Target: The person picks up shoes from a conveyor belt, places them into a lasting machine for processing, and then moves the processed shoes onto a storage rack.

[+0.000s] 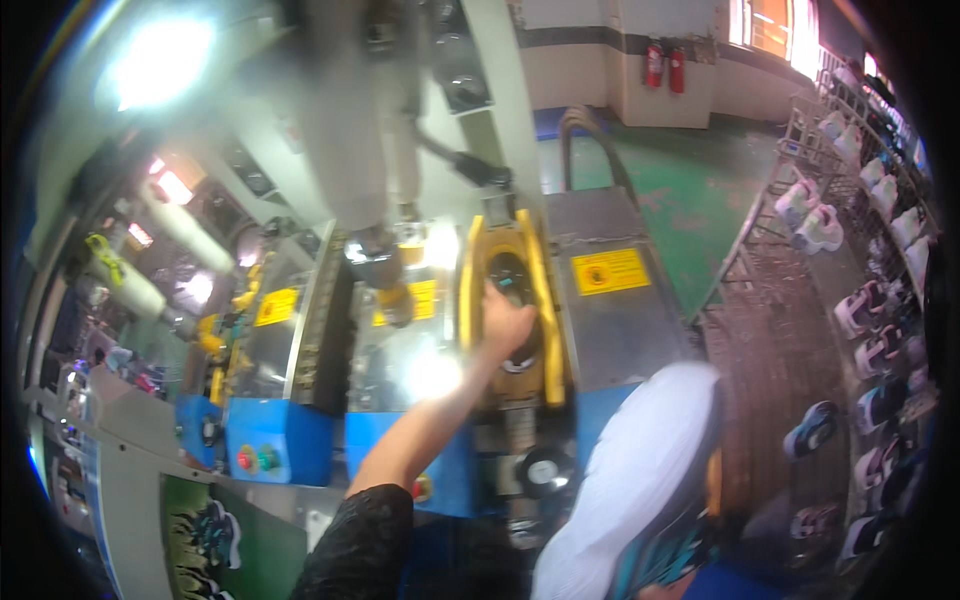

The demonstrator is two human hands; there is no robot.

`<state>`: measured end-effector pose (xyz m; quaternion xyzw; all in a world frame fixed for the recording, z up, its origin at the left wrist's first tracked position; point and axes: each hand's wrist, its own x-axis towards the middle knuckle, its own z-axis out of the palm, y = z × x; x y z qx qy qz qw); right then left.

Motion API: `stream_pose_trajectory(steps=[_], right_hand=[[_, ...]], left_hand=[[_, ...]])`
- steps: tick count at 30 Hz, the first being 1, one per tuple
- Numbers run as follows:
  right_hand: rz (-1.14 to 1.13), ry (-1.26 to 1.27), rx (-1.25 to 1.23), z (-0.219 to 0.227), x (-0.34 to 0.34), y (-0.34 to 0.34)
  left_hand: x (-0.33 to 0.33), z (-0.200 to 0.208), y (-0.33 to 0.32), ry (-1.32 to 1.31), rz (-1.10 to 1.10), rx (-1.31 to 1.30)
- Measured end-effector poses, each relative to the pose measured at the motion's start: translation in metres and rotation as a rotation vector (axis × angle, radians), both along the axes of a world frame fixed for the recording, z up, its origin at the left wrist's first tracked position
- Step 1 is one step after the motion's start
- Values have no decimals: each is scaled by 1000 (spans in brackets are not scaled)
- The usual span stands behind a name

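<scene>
White-soled, teal-sided shoe [640, 455] looms lower right in the mostly hidden right hand [668, 590], while the bare left hand [508, 325], its closure unclear, rests on a dark oval shoe [507, 268] between long yellow bars [551, 350], probably a swap that calls for lifting it out.

Left hand [508, 325]: centre; fingertips indistinct, grip unreadable.
Dark piece [508, 266]: centre; middle covered by the left hand.
Right hand [668, 592]: lower edge, right of centre; mostly hidden behind the shoe, remainder cut off.
Shoe [640, 445]: lower right; upper largely concealed by its white sole, outline blurred, base cut off.
Dark sleeve [352, 545]: lower edge, left of centre; cut off.
Metal column [345, 120]: top centre; blurred, top cut off.
Yellow sign [610, 271]: right of centre; print too small to tell.
Lamp [163, 62]: upper left; outline lost in glare.
</scene>
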<state>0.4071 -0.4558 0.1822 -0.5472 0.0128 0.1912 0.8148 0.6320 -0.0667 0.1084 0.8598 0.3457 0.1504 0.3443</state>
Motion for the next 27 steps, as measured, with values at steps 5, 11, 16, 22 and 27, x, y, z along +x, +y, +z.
stream_pose_trajectory(steps=[5, 11, 16, 22, 27], right_hand=[[-140, 28, -1, 2, 7, 1], [18, 41, -240, 2, 16, -5], [28, 212, -137, 14, 97, 84], [671, 323, -358, 26, 305, 263], [-6, -952, -1098, -74, 263, 342]], left_hand=[[24, 6, 7, 106, -138, -319], [-40, 132, 13, 94, -265, -682], [-256, 179, -34, -230, -228, -1035], [-430, 141, -96, -1058, 326, -1151], [-537, 56, -150, -676, 1125, -948]])
